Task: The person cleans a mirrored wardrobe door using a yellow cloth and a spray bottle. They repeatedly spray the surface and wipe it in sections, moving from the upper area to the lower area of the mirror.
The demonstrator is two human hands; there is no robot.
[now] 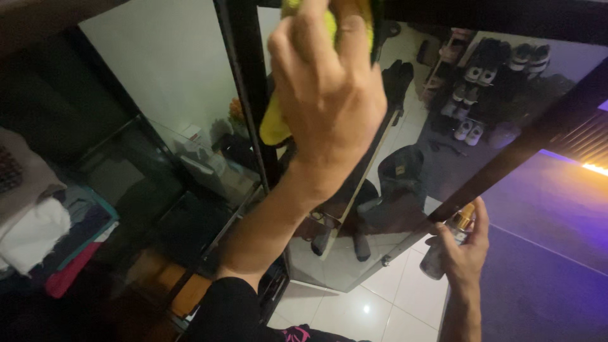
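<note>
Head view, looking down and forward.

Largest item: a tall glass door panel (443,145) in a black frame (250,95), mirror-like, reflecting a shoe rack with several pairs of shoes (487,69) and the person's own legs. Frame upright runs nearly vertical through the centre-left of the view; a second black bar slants from upper right down toward the lower middle.

Left of the frame: dark glass shelving (158,190) with folded cloth and clothing (38,234) stacked at far left. Floor below is white tile (380,304).

Left hand (326,95): raised, fingers curled closed over a yellow-green cloth (273,123), pressing it flat against the glass beside the upright. Cloth bunches out from under the palm, mostly downward and to the left; its long axis roughly follows the frame.

Right hand (465,253): lower right, well apart from the left, closed around a small spray bottle (443,247) with a gold-coloured top. Bottle is roughly upright, top just below the slanted bar's lower edge.

Key relation: cloth is already on the glass under the left hand; the bottle sits below and to the right of it, near the pane's lower edge.
</note>
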